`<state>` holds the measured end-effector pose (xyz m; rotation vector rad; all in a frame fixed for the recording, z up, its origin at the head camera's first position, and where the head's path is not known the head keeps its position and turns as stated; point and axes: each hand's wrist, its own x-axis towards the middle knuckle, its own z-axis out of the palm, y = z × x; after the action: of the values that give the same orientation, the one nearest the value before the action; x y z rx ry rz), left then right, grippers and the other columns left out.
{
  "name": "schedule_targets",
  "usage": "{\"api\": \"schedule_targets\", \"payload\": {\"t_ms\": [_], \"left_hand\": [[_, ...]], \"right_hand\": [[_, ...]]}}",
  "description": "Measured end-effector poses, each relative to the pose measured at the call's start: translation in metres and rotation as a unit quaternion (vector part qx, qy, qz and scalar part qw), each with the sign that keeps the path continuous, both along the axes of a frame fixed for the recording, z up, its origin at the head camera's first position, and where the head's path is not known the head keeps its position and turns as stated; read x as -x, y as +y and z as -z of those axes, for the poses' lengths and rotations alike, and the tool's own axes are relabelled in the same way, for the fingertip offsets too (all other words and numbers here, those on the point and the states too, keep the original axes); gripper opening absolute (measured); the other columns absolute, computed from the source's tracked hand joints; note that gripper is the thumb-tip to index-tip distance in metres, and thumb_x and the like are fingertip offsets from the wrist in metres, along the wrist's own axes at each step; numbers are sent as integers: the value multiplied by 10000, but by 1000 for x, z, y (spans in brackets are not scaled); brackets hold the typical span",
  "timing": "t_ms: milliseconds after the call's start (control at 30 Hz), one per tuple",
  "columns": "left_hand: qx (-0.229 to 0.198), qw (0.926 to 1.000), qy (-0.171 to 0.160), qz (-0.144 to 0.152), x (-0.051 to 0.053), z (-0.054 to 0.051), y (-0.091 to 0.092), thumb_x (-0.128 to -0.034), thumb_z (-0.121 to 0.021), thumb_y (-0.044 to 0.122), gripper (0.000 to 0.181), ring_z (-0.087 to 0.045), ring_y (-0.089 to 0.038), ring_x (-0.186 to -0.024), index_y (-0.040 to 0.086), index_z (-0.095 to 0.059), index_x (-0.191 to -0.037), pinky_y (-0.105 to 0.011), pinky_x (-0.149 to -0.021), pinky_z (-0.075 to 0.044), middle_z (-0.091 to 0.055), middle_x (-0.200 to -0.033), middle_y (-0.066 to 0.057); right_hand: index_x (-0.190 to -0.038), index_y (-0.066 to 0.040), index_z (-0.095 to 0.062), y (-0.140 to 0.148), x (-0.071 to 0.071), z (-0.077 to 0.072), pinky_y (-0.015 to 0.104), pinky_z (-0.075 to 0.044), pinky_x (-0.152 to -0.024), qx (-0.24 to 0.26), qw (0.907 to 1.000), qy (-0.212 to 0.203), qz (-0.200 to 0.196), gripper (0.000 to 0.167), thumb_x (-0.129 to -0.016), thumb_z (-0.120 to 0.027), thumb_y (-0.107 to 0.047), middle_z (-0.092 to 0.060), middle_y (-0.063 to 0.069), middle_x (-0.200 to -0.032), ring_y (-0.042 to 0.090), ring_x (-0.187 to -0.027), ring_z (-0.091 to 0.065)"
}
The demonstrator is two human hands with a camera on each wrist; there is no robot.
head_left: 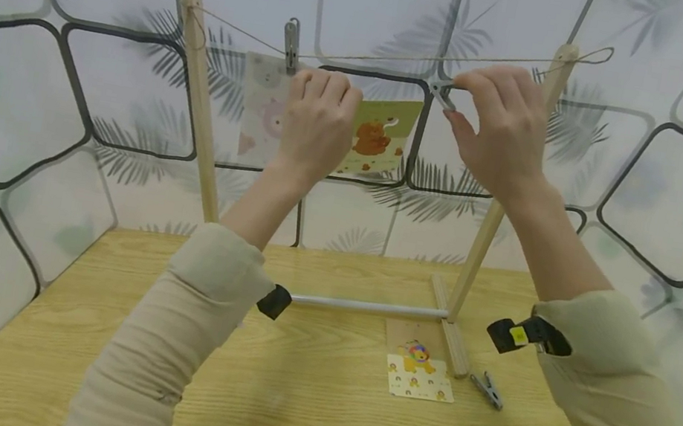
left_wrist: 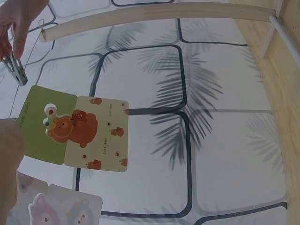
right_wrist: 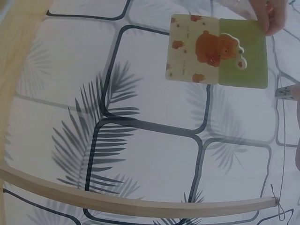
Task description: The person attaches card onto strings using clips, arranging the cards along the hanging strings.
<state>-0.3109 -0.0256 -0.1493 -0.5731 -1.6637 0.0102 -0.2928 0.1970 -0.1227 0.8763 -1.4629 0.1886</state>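
My left hand (head_left: pixel 321 115) grips the upper edge of a green and cream bear card (head_left: pixel 383 137), just below the string (head_left: pixel 401 62). In my right hand (head_left: pixel 507 124), thumb and fingers pinch a grey clothespin (head_left: pixel 443 93) beside the string, apart from the card. Another clothespin (head_left: pixel 291 45) fastens a pale card (head_left: pixel 260 109) to the string on the left; my left hand covers part of that card. The left wrist view shows the bear card (left_wrist: pixel 75 129) whole, with the pinched clothespin (left_wrist: pixel 15 69) near its upper corner.
The string runs between two wooden posts (head_left: pixel 200 103) joined low down by a white rod (head_left: pixel 369 307). On the wooden table (head_left: pixel 296 401) lie a lion card (head_left: pixel 419 377) and a loose clothespin (head_left: pixel 487 390), both by the right post's foot. A patterned curtain (head_left: pixel 347 221) hangs behind.
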Motion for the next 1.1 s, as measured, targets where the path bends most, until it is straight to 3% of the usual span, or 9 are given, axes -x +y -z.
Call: {"api": "schedule_targets", "payload": {"t_ms": [200, 433, 800, 1100], "left_hand": [[31, 9999, -143, -56, 0, -2, 2, -916, -339, -33, 291, -497, -287, -846, -1, -621, -852, -391, -848, -348, -574, -874, -119], [-27, 9997, -251, -53, 0, -5, 5, -865, -350, -71, 266, -486, -289, -835, -4, -607, -840, -385, -832, -346, -570, -872, -120], [-74, 9994, -317, 70, 1, -7, 7, -828, -367, -93, 252, -489, -291, -837, -8, -605, -823, -394, -838, -342, -566, -852, -119], [-37, 9996, -286, 1, 3, -9, 8, -812, -371, -97, 246, -492, -291, -854, -2, -597, -829, -393, -840, -338, -563, -860, -116]], "right_hand": [[-966, -7, -631, -10, 0, -10, 445, -388, -753, 107, 9999, -18, 23, 259, -731, -737, -21, -609, 135, -891, 340, -890, -521], [-988, -3, -626, -18, -4, -21, 450, -356, -796, -26, 9989, -384, 250, 214, -788, -693, -39, -588, 150, -881, 329, -920, -493], [-926, 4, -643, -29, -1, -25, 440, -365, -743, -90, 9997, -111, 196, 154, -779, -687, -10, -604, 144, -837, 319, -877, -521], [-917, 3, -673, -31, -1, -34, 423, -370, -754, -212, 9986, -163, 449, 149, -768, -689, 2, -648, 137, -852, 310, -864, -528]]}}
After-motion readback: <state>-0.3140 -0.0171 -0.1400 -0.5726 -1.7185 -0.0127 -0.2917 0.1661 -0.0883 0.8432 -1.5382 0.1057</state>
